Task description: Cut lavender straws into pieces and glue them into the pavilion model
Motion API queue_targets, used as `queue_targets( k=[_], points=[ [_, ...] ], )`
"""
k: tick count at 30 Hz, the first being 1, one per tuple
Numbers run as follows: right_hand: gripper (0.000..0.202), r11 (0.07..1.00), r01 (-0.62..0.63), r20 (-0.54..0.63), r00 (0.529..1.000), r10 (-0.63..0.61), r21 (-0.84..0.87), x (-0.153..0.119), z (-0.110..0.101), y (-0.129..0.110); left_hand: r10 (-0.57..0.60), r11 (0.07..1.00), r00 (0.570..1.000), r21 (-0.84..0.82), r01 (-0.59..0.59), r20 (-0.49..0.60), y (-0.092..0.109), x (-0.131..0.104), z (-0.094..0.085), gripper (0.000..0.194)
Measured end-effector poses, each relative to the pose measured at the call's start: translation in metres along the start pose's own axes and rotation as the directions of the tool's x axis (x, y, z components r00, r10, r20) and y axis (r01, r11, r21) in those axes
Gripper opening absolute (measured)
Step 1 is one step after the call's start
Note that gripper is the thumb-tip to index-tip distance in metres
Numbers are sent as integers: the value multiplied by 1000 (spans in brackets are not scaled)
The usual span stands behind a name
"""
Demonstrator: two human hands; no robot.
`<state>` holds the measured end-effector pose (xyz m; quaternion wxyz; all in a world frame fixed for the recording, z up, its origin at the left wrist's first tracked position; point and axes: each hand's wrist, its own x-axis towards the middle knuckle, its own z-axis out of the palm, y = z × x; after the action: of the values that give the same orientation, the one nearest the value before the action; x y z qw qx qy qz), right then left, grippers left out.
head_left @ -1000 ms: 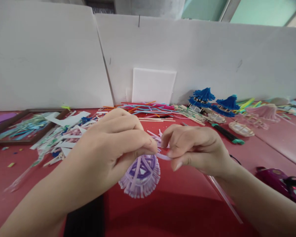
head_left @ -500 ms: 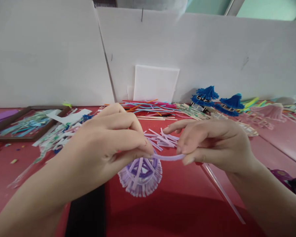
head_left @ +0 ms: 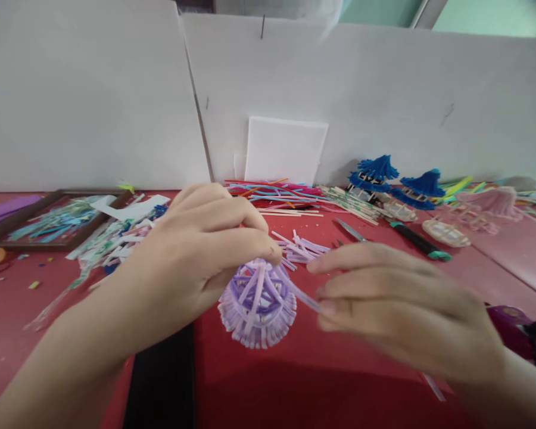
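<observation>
My left hand [head_left: 218,244] pinches the top of a round lilac and purple piece [head_left: 258,307] that has a fringed lower rim. From its top a pale lilac strip [head_left: 300,293] runs down to the right. The far end of that strip is between the fingers of my right hand [head_left: 397,307], which is blurred by motion. Behind the piece, short lilac strips [head_left: 301,247] lie in a loose pile on the red table [head_left: 250,387].
Scissors [head_left: 351,230] and a green-black tool [head_left: 420,241] lie behind my right hand. Blue roof-shaped models [head_left: 374,171] stand at the back right. A brown frame [head_left: 67,244] and scraps lie left. A dark strip [head_left: 161,381] is in front.
My right hand has moved down and right, and the strip now slants downward instead of running level. The scissors and green-black tool have come into sight. The view has shifted slightly.
</observation>
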<state>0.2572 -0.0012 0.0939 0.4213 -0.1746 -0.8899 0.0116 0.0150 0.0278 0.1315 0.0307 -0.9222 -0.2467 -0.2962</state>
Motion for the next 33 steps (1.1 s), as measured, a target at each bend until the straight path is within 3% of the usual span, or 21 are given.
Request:
queue_targets(
  k=[2,4,6,8,10,13,19,24,29,33],
  points=[
    [10,980,66,0,998,-67,-186,-5,3,-7,-65,998,998,-21,65,-20,1,-5,7,26],
    [14,954,109,-15,993,-118,-280,-9,11,-8,-224,974,971,-62,219,-80,3,-12,14,29],
    [18,933,160,-72,979,-193,-323,-14,21,-3,-439,895,888,-149,419,-137,4,-18,20,28],
    [24,908,219,-169,941,-293,-358,-19,30,3,-622,769,772,-288,572,-128,5,-23,26,23],
    [21,903,215,-149,946,-286,-371,-24,35,7,-730,641,680,-418,644,-70,7,-25,31,18],
    [14,924,171,-40,980,-196,-343,-28,34,8,-786,519,618,-551,654,-8,12,-26,39,16],
    [19,923,215,-28,971,-236,-319,-31,30,7,-791,488,608,-669,560,-68,21,-28,51,12],
    [20,917,171,31,985,-171,-360,-35,31,7,-779,495,624,-663,562,-53,23,-30,52,12],
    [26,888,266,-19,956,-294,-375,-43,36,13,-768,508,640,-644,572,-36,23,-32,53,15],
    [25,906,209,30,977,-213,-368,-42,35,9,-774,502,633,-629,594,-20,22,-32,54,18]
  ],
)
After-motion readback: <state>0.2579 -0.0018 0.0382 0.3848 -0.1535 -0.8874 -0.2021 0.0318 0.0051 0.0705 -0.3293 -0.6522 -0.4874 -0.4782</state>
